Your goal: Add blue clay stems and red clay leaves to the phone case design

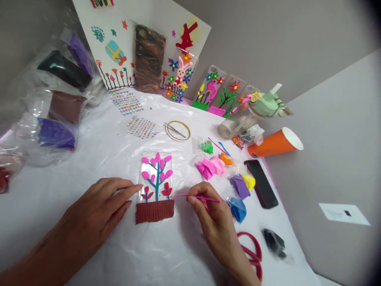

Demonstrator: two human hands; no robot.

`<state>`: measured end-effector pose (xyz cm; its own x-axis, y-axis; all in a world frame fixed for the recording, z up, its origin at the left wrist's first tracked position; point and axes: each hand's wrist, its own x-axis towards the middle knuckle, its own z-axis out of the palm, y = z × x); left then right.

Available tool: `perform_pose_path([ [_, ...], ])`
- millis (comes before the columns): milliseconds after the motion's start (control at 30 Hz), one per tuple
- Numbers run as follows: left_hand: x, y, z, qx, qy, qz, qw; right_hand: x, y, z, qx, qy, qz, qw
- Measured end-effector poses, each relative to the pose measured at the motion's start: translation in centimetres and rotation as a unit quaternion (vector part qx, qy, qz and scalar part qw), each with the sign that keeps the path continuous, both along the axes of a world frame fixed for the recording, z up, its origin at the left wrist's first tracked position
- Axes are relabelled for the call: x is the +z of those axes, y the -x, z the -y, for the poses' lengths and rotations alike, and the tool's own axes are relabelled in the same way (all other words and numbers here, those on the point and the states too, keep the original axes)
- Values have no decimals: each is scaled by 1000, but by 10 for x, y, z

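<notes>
A clear phone case (151,169) lies flat on the table, decorated in clay with a brown ribbed base (155,211), teal stems, pink leaves and two red flowers. My left hand (104,206) rests to its left, fingers stretched out, the index fingertip at the case's left edge. My right hand (212,214) pinches a thin pink modelling tool (205,198) between thumb and fingers. The tool's tip points left, close to the right-hand red flower (167,190). Whether it touches the clay I cannot tell.
Clay packets, among them pink (206,168) and blue (238,209), lie to the right. Red-handled scissors (253,254), a phone (262,184), an orange cup (272,143) and a bottle (242,122) stand or lie beyond. Tweezers (175,130) and gem stickers (142,127) lie behind the case.
</notes>
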<state>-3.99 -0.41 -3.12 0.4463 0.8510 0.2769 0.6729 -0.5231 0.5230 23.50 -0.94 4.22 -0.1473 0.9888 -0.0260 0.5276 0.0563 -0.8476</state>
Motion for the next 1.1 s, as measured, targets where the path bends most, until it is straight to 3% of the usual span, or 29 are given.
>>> perform_pose_path([
  [267,-1,0,0,-4,4,-10,1000,-4,2,0,13,3,16,1000],
  [1100,-5,3,2,3,20,-9,1000,-15,3,-2,38,-106,110,988],
])
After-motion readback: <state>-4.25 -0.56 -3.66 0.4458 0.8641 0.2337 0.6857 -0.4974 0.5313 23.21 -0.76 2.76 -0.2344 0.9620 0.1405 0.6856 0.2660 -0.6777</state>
